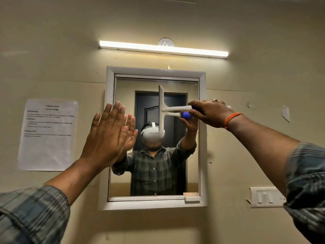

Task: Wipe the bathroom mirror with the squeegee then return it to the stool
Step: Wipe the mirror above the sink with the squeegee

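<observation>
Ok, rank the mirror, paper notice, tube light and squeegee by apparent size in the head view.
1. mirror
2. paper notice
3. tube light
4. squeegee

The last two are close; the squeegee sits nearer the camera.

Warm, dim light fills the room, nearly all of it from the long white tube lamp (163,49) on the far wall above me, which burns out to pure glare along its length. The beige wall darkens toward the corners. My plaid sleeves at the near edges stretch and smear, and the white printed sheet (48,134) left is unreadably soft.
</observation>
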